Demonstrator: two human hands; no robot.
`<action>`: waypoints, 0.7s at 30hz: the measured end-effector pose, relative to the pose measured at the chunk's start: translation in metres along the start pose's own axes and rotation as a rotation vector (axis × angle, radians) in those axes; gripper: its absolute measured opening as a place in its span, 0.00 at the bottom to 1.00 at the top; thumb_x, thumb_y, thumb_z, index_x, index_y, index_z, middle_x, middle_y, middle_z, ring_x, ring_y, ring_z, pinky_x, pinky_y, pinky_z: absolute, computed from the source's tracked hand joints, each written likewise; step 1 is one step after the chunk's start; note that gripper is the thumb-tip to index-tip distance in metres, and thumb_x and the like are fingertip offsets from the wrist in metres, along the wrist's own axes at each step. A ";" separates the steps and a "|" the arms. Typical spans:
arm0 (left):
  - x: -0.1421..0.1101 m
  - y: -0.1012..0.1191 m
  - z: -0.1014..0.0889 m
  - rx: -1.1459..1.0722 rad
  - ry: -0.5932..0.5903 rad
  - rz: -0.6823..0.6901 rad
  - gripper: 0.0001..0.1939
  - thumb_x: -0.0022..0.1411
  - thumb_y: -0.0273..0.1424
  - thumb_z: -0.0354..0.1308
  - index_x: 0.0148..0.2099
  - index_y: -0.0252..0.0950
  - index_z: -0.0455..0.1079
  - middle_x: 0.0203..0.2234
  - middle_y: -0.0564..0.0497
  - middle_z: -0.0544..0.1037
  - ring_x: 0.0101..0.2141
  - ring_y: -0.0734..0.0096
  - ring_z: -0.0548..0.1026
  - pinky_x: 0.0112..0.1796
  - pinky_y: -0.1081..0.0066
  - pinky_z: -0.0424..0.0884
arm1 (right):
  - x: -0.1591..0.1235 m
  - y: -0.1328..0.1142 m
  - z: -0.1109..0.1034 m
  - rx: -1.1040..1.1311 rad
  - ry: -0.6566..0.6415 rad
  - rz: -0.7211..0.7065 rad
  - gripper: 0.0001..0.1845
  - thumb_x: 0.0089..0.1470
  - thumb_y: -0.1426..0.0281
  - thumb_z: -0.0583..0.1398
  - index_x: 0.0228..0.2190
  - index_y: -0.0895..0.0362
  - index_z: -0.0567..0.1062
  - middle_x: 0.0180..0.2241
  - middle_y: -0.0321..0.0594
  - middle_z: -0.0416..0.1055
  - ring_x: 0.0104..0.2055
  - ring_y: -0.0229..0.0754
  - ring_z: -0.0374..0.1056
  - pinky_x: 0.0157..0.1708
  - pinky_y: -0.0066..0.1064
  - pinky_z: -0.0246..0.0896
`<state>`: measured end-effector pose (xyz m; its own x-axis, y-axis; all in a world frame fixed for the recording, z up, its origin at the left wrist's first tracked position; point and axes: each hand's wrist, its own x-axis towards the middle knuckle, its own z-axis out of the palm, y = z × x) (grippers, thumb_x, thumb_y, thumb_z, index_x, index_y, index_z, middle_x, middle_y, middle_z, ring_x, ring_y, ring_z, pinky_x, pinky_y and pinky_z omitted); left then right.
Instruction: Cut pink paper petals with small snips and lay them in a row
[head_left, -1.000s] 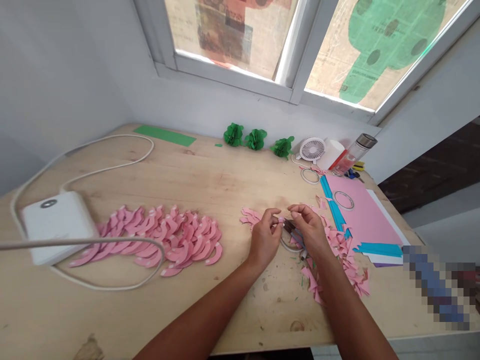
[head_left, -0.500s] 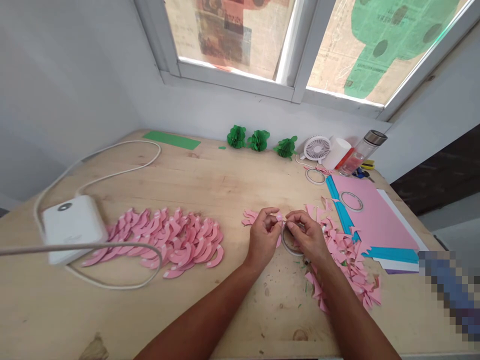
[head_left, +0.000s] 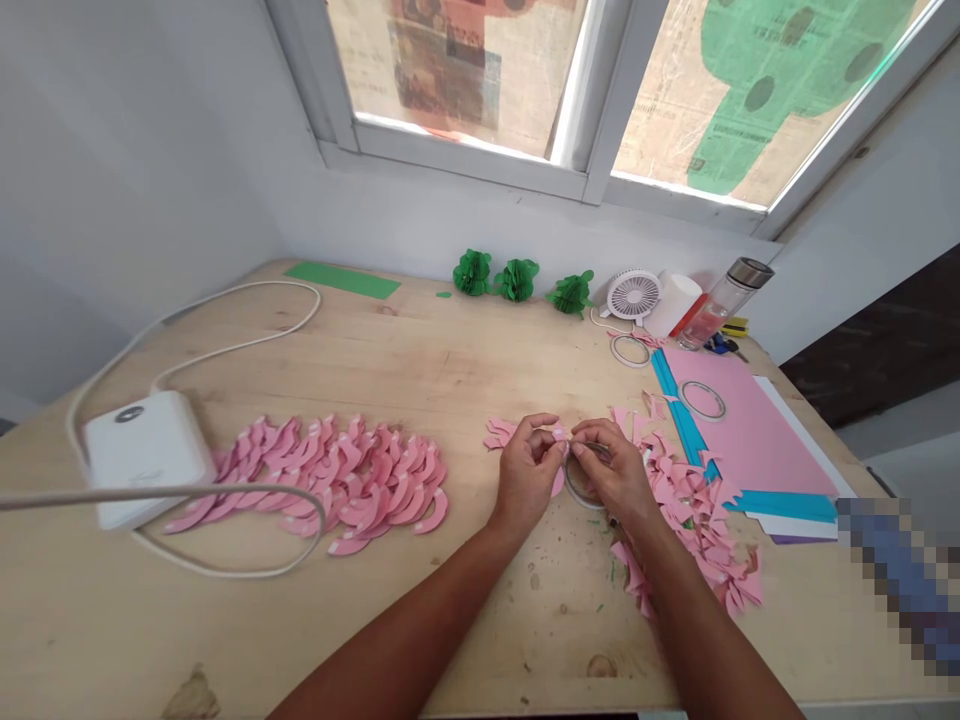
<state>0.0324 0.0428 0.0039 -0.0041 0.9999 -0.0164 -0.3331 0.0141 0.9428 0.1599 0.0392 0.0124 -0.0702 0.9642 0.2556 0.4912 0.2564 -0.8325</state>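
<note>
A small curved pink paper piece (head_left: pixel 558 483) is pinched between the thumb and fingers of my left hand (head_left: pixel 525 475). Close beside it, my right hand (head_left: pixel 615 470) is closed in a pinch at the upper end of the piece; what lies between its fingertips is too small to tell. A tape roll (head_left: pixel 580 497) lies under my right hand, partly covered by it. Left of my hands, many curved pink paper pieces (head_left: pixel 375 485) with pale end patches overlap in rows. Pink paper scraps (head_left: pixel 697 520) are heaped right of my right hand, with a few pink pieces (head_left: pixel 498 434) behind my left.
A white power bank (head_left: pixel 146 450) with a looping cable stands at the left. Green paper balls (head_left: pixel 517 281), a small fan (head_left: pixel 634 296) and a bottle (head_left: pixel 724 305) line the back. Pink sheets (head_left: pixel 742 430), blue strips (head_left: pixel 787 503) and another tape roll (head_left: pixel 702 400) lie right.
A dark tool with a grey handle, by my right hand one second ago, no longer shows there. My right fingertips have drawn in to the pink piece. The view has shifted slightly.
</note>
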 end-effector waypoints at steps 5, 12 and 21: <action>0.000 0.000 -0.001 0.017 0.009 -0.014 0.17 0.49 0.27 0.56 0.43 0.34 0.64 0.20 0.57 0.72 0.20 0.79 0.67 0.23 0.79 0.61 | 0.001 0.001 0.000 -0.041 0.013 -0.039 0.06 0.51 0.67 0.57 0.28 0.55 0.73 0.37 0.43 0.69 0.42 0.45 0.64 0.39 0.39 0.62; 0.001 0.000 -0.001 0.004 0.006 -0.004 0.16 0.49 0.26 0.56 0.43 0.33 0.64 0.19 0.57 0.72 0.19 0.80 0.67 0.23 0.79 0.62 | 0.001 0.001 0.000 -0.136 0.037 -0.126 0.04 0.50 0.70 0.57 0.28 0.54 0.73 0.36 0.42 0.70 0.43 0.45 0.63 0.43 0.38 0.58; 0.000 0.001 0.000 -0.047 0.016 -0.027 0.15 0.48 0.25 0.56 0.42 0.34 0.65 0.21 0.56 0.73 0.21 0.80 0.68 0.24 0.79 0.62 | 0.000 -0.002 0.001 -0.163 0.068 -0.160 0.04 0.50 0.72 0.57 0.28 0.53 0.73 0.35 0.40 0.70 0.42 0.45 0.63 0.43 0.37 0.57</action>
<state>0.0317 0.0430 0.0051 -0.0091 0.9988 -0.0474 -0.3776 0.0404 0.9251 0.1585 0.0386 0.0137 -0.1029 0.9041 0.4148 0.6128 0.3861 -0.6895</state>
